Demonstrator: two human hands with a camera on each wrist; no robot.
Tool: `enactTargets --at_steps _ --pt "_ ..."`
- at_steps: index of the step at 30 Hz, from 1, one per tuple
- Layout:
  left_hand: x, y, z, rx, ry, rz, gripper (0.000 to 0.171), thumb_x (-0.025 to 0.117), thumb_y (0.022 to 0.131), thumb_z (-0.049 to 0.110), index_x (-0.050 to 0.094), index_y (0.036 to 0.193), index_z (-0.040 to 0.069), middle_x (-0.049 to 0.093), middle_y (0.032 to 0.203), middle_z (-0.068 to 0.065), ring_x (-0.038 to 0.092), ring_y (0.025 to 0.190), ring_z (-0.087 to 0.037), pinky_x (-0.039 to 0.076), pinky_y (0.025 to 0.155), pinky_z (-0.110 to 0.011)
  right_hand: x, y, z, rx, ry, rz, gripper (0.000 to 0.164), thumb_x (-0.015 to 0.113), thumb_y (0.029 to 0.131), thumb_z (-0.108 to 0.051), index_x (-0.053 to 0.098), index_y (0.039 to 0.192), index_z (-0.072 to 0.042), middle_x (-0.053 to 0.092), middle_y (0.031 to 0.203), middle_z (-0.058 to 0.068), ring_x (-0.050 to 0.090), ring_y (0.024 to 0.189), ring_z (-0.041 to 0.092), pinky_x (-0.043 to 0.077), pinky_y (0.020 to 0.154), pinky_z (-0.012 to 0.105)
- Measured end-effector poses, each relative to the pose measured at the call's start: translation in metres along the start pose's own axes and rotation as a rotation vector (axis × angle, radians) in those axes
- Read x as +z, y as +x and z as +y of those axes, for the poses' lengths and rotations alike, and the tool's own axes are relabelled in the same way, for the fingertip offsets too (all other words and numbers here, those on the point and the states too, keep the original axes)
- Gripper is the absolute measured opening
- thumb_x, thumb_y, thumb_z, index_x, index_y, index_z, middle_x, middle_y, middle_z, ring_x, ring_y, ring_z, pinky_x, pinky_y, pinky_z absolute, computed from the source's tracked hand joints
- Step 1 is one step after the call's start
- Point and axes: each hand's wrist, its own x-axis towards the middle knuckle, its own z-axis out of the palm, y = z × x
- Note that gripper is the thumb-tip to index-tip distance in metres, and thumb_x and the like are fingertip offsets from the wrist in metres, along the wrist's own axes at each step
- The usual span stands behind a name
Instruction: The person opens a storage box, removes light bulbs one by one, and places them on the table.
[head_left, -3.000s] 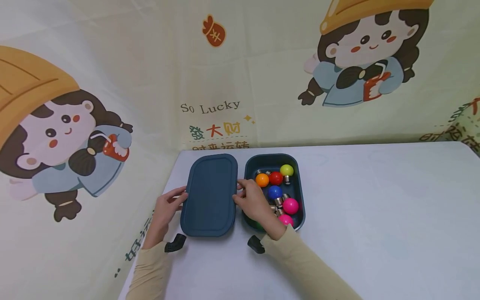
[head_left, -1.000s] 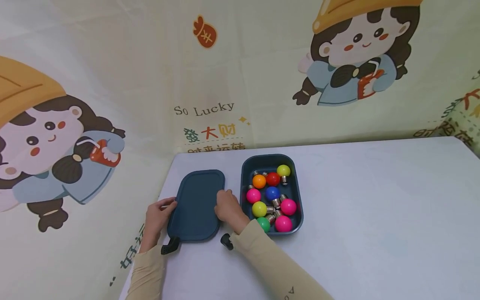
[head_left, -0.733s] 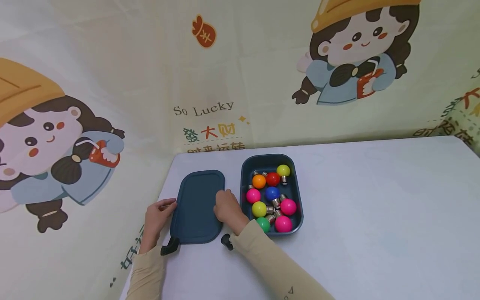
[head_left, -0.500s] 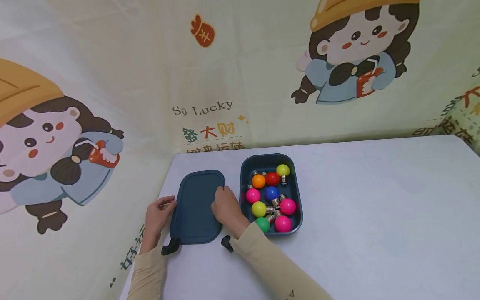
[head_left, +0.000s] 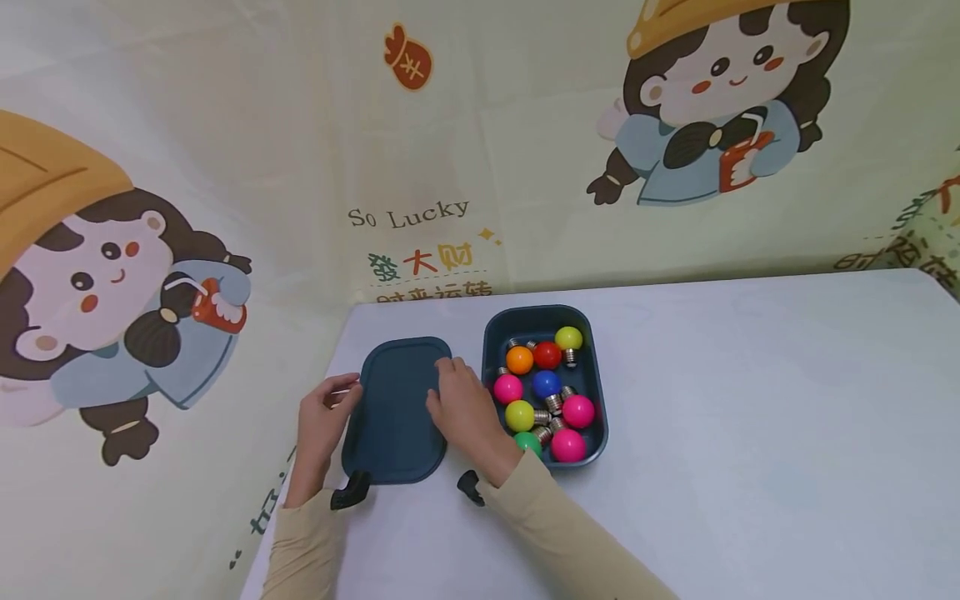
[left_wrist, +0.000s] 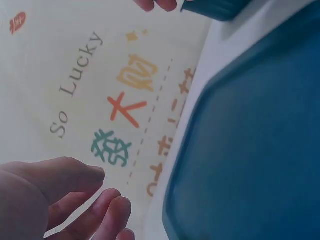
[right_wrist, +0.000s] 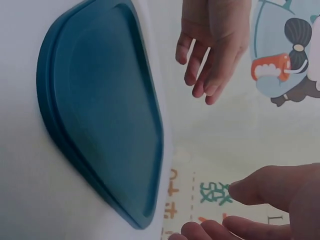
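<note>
A flat dark blue lid with rounded corners [head_left: 401, 408] lies on the white table at the left. Beside its left edge is my left hand [head_left: 322, 423], fingers loosely bent and holding nothing; the left wrist view shows a gap between this hand [left_wrist: 65, 195] and the lid [left_wrist: 250, 140]. My right hand [head_left: 468, 412] hovers over the lid's right edge, thumb and fingers spread apart in the right wrist view. To the right stands a matching dark blue box [head_left: 536, 315]. It holds several small coloured light bulbs with metal screw bases, among them a blue bulb [head_left: 546, 384].
The white table [head_left: 735, 417] stretches away to the right of the box. A cloth backdrop with printed cartoon figures [head_left: 300, 167] hangs behind the table and along its left side. Black wrist pieces [head_left: 351, 490] sit at both cuffs.
The lid, held by both hands beside the box three seconds ago, came down toward the front left and now rests on the table. Both hands have since loosened and lifted away from its edges.
</note>
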Motion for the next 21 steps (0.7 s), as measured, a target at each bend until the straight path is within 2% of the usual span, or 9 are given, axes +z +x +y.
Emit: enactTargets --at_steps 5,15,20,21 --pt "0.000 -0.007 0.011 0.014 -0.030 -0.021 0.036 0.062 0.099 0.029 0.065 0.127 0.007 0.066 0.122 -0.012 0.058 0.099 -0.018 0.047 0.077 -0.008 -0.009 -0.008 0.003 -0.016 -0.035 -0.011 0.041 0.066 0.095 -0.019 0.057 0.131 -0.001 0.060 0.122 0.015 0.061 0.106 0.025 0.057 0.091 0.035" --pt "0.002 -0.017 0.026 0.063 -0.088 -0.072 0.035 0.065 0.098 0.027 0.066 0.126 0.006 0.066 0.118 -0.012 0.059 0.093 -0.007 0.048 0.078 -0.012 -0.023 -0.027 0.006 -0.069 -0.057 0.030 0.037 0.069 0.094 -0.019 0.062 0.124 0.000 0.061 0.119 0.014 0.060 0.105 0.025 0.059 0.085 0.032" --pt "0.005 -0.024 0.032 0.091 -0.089 -0.103 0.037 0.064 0.098 0.029 0.065 0.126 0.005 0.067 0.117 -0.012 0.060 0.093 -0.006 0.047 0.083 -0.011 -0.033 -0.034 0.009 -0.083 -0.081 -0.002 0.042 0.069 0.094 -0.026 0.060 0.127 -0.002 0.060 0.122 0.014 0.059 0.110 0.025 0.059 0.084 0.032" --pt "0.004 -0.027 0.038 0.095 -0.096 -0.112 0.036 0.064 0.098 0.027 0.064 0.126 0.004 0.066 0.118 -0.014 0.060 0.092 -0.005 0.047 0.084 -0.011 -0.036 -0.035 0.010 -0.087 -0.087 -0.006 0.043 0.069 0.094 -0.027 0.060 0.128 -0.002 0.060 0.122 0.014 0.059 0.111 0.025 0.059 0.085 0.034"
